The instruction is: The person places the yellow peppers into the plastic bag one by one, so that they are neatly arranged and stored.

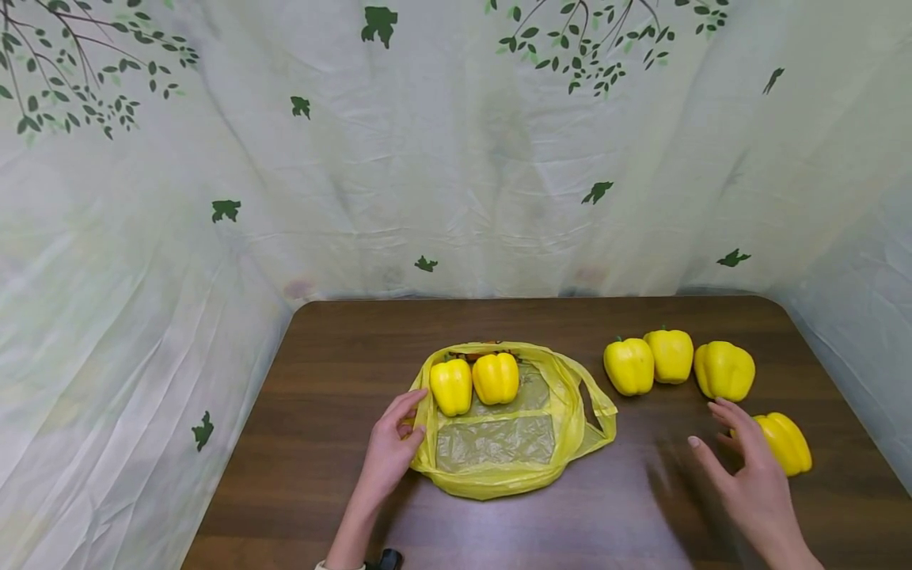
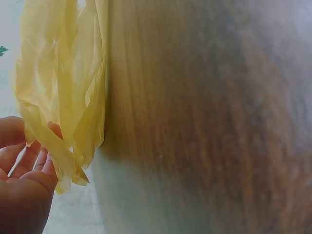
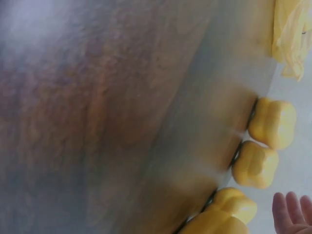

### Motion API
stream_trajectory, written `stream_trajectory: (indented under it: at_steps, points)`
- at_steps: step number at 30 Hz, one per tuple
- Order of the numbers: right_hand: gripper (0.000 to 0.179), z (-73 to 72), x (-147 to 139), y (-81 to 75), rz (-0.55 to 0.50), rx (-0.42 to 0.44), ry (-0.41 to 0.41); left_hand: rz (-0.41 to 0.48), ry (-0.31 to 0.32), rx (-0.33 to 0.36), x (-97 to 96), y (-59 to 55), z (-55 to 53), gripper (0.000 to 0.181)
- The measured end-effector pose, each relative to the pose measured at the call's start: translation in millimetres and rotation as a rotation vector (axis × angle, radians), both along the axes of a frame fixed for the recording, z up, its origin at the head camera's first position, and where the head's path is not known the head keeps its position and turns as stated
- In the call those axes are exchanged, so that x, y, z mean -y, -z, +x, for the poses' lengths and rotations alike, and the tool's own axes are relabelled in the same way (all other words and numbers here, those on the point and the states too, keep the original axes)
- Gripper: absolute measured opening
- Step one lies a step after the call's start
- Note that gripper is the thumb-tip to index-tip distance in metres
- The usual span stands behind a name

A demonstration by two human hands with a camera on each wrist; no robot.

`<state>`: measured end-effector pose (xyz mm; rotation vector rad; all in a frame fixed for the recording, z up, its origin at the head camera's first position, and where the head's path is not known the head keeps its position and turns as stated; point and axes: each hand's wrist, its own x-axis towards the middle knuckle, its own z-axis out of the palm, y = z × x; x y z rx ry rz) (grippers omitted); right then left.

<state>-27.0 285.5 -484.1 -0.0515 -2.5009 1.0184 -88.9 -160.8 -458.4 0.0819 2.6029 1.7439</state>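
Note:
A yellow plastic bag (image 1: 492, 483) lies spread on the table with its mouth facing up. Inside, near its back left, are two yellow bell peppers, one (image 1: 451, 388) beside the other (image 1: 496, 378). My left hand (image 1: 388, 451) holds the bag's left rim; in the left wrist view its fingers curl about the thin yellow plastic (image 2: 63, 97). Over the table at the right, my right hand (image 1: 758, 487) is spread with thumb and fingers apart. It partly covers the nearest bell pepper (image 1: 787, 445); whether they touch cannot be told. No object shows in that hand.
Three more yellow bell peppers stand behind the right hand: a left one (image 1: 629, 367), a middle one (image 1: 670, 356) and a right one (image 1: 724, 370). The bag's handle loop (image 1: 606, 412) sticks out rightward on the brown table (image 1: 342, 340). A leaf-patterned cloth (image 1: 456, 158) hangs behind.

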Motion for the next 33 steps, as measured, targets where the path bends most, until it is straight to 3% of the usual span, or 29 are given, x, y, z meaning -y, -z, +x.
stream_trajectory:
  at_steps: [16, 25, 29, 33]
  points:
    - [0.063, 5.7, -17.2, -1.4, 0.02, -0.122, 0.081, 0.005, 0.001, -0.011, 0.4, 1.2, 0.7, 0.048]
    - [0.064, 9.4, -25.8, -1.9, 0.031, -0.175, 0.21, 0.006, 0.011, -0.035, 2.1, 5.2, 0.5, 0.049]
    - [0.062, 9.4, -33.1, -3.2, 0.012, -0.122, 0.234, 0.014, 0.002, -0.036, 2.2, 6.6, -0.1, 0.048]
    - [0.064, 8.3, -41.9, -3.3, 0.016, -0.038, 0.226, 0.014, -0.022, -0.009, 3.7, 18.1, -5.1, 0.049]
